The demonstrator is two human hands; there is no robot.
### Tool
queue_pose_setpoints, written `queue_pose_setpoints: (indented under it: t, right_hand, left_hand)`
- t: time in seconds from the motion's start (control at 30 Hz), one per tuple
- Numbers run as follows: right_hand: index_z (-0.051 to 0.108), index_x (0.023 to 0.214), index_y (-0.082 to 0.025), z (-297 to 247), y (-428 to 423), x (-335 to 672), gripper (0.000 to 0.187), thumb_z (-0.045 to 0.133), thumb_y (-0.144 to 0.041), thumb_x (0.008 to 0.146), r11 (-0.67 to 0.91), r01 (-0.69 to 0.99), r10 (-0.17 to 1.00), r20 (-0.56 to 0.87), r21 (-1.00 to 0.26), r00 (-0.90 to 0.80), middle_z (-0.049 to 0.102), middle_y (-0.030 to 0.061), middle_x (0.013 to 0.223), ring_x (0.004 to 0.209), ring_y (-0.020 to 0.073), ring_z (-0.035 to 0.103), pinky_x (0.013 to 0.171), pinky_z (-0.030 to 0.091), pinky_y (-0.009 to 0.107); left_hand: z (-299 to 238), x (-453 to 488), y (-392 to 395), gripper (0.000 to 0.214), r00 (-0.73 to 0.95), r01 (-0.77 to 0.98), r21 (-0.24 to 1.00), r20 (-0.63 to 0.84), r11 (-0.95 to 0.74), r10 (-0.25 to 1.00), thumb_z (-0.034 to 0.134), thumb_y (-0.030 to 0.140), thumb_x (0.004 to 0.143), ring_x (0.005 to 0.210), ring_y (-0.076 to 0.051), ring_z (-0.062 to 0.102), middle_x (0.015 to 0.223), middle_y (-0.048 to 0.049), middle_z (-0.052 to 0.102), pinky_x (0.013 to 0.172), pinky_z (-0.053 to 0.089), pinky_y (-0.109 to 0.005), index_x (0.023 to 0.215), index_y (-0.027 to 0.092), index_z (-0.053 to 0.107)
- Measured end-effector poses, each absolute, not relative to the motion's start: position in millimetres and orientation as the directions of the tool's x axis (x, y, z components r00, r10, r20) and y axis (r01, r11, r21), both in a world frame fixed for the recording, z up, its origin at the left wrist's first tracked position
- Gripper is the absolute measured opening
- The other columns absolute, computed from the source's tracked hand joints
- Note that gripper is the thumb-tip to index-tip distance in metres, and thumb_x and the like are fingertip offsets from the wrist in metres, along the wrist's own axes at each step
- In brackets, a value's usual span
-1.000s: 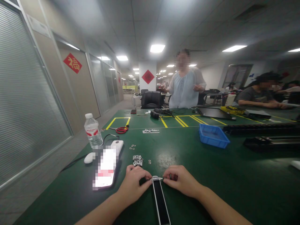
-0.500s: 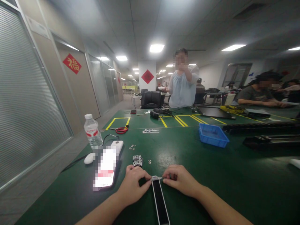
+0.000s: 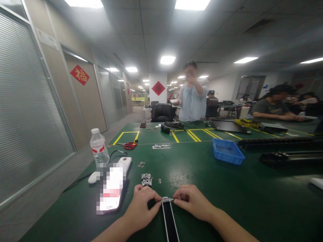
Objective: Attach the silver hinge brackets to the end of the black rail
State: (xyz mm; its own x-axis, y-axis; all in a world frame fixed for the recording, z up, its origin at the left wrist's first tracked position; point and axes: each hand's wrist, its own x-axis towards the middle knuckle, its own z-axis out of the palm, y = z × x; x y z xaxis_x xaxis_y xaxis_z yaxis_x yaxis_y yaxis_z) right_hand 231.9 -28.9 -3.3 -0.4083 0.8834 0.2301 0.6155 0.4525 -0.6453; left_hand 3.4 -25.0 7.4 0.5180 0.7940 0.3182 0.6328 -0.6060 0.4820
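Observation:
A long, narrow strip with a black middle and white edges [image 3: 170, 222] lies in front of me, running off the bottom of the view. Across its far end is a small silver end piece [image 3: 166, 199]. My left hand [image 3: 142, 205] is closed in a pinch at the left side of this end piece. From the right, my right hand [image 3: 194, 202] pinches a small thin metal piece that meets the end piece; its exact kind is too small to tell. Just beyond my left hand sit metal brackets [image 3: 146, 179], with two small rings [image 3: 159, 180] beside them.
On the left are a phone [image 3: 111, 190], a white mouse [image 3: 92, 177] and a water bottle [image 3: 98, 148]. Red-handled scissors [image 3: 130, 145] and small metal parts [image 3: 160, 146] lie farther back. A blue tray [image 3: 228, 151] stands right. A person [image 3: 193, 101] stands across the table.
The camera has tilted up slightly, so the table things sit lower in view. Both hands keep their pinch at the strip's far end.

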Motion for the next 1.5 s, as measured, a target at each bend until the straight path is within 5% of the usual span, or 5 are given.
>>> queue_pose_setpoints:
  t: [1.5]
  right_hand:
    - [0.069,0.082,-0.018,-5.1,-28.4,227.4,0.011,0.061,-0.025,0.085,0.5,0.628,0.859,0.249,-0.596,-0.448,0.055,-0.0016,0.067,0.063,0.011,0.05,0.06,0.036,0.021]
  left_hand:
    - [7.5,2.9,-26.1,0.01,0.528,0.625,0.486,0.313,-0.611,0.79,0.056,0.022,0.081,0.08,-0.018,0.06,0.079,0.0013,0.069,0.086,0.029,-0.039,0.079,0.022,0.066]
